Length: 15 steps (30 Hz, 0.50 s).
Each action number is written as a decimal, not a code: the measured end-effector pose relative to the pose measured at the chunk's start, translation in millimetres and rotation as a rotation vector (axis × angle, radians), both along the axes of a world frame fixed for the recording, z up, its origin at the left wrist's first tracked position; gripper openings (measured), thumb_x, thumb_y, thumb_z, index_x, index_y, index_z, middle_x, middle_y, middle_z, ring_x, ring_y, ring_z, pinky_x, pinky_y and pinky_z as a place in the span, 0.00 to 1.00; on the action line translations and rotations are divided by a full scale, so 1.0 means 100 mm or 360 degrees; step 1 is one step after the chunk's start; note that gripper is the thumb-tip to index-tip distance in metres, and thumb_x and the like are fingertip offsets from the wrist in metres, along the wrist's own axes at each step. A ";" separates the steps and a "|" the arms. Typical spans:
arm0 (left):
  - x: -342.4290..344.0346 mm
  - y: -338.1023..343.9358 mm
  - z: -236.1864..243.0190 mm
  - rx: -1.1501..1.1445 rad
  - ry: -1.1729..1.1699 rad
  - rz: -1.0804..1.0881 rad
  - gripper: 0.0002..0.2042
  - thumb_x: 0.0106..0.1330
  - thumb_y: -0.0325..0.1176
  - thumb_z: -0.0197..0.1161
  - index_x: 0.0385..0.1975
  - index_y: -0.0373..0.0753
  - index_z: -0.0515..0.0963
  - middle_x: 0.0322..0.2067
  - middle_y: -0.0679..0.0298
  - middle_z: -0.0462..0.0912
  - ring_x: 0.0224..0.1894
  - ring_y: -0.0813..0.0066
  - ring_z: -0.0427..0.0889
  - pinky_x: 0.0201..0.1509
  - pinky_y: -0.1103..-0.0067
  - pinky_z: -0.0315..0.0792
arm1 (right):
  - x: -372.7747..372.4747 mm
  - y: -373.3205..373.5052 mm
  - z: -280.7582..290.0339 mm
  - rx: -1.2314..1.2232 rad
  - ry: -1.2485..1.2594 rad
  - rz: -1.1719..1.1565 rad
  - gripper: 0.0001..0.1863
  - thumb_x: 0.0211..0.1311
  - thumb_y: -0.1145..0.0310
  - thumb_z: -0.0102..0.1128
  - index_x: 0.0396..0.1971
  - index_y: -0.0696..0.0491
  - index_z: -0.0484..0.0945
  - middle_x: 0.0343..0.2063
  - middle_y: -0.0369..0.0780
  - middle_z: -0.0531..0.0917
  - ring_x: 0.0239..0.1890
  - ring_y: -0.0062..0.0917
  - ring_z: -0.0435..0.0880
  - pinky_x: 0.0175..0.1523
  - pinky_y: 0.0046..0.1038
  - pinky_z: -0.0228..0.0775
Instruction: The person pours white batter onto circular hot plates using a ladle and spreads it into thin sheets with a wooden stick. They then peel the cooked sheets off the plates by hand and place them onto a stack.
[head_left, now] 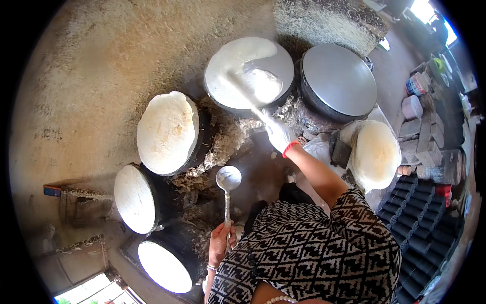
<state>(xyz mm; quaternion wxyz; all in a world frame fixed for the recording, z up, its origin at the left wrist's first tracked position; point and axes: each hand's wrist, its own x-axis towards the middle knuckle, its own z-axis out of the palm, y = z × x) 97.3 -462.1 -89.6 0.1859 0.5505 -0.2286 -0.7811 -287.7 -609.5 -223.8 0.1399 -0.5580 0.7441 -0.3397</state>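
My left hand is closed round the handle of a metal ladle, its bowl held over the gap between the griddles. My right hand, glaring white with a red band at the wrist, grips a long pale spreading stick. The stick reaches onto a round griddle at the far middle, its tip blurred in the wet white batter. Batter covers the left part and curves along the far edge; a thicker pool lies right of the stick. Grey metal shows between them.
Right of it stands a bare grey griddle. Thin flatbreads or pancakes cover griddles on the left; a glaring white disc tops another. A pancake stack stands right, near black cylindrical briquettes, grey blocks and buckets.
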 end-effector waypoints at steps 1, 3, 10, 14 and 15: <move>-0.08 0.04 -0.04 0.0000 0.0013 -0.0006 0.13 0.73 0.34 0.53 0.49 0.31 0.71 0.28 0.67 0.73 0.21 0.83 0.68 0.22 0.84 0.64 | -0.05 0.13 -0.16 -0.0078 0.0084 0.0096 0.26 0.66 0.67 0.51 0.64 0.43 0.62 0.22 0.51 0.79 0.26 0.45 0.81 0.31 0.46 0.71; -0.20 0.14 -0.01 0.0014 -0.0009 0.0055 0.13 0.74 0.35 0.53 0.49 0.31 0.71 0.28 0.68 0.73 0.21 0.83 0.67 0.22 0.84 0.64 | -0.18 0.25 -0.07 -0.0182 -0.0068 0.0017 0.17 0.69 0.62 0.49 0.57 0.44 0.71 0.24 0.51 0.78 0.26 0.45 0.80 0.33 0.44 0.71; -0.71 0.22 0.07 -0.0041 -0.0039 0.0107 0.12 0.74 0.35 0.51 0.47 0.31 0.72 0.28 0.68 0.72 0.22 0.83 0.67 0.22 0.83 0.63 | -0.96 -0.11 0.36 0.0107 -0.0015 -0.0143 0.16 0.70 0.62 0.45 0.54 0.45 0.72 0.28 0.52 0.81 0.33 0.48 0.81 0.37 0.47 0.70; -0.90 0.20 0.12 -0.0056 -0.0037 0.0189 0.12 0.74 0.34 0.52 0.48 0.32 0.72 0.28 0.68 0.73 0.22 0.83 0.67 0.22 0.83 0.63 | -1.08 0.19 0.09 0.0162 0.0131 0.0300 0.27 0.69 0.63 0.48 0.67 0.41 0.58 0.27 0.51 0.80 0.30 0.47 0.82 0.35 0.45 0.73; -0.91 0.22 0.12 -0.0045 -0.0039 0.0224 0.12 0.74 0.34 0.52 0.48 0.32 0.72 0.29 0.68 0.73 0.22 0.83 0.67 0.22 0.83 0.63 | -1.12 0.18 0.09 0.0161 0.0148 0.0246 0.27 0.69 0.64 0.48 0.67 0.41 0.58 0.27 0.50 0.80 0.30 0.47 0.82 0.34 0.45 0.74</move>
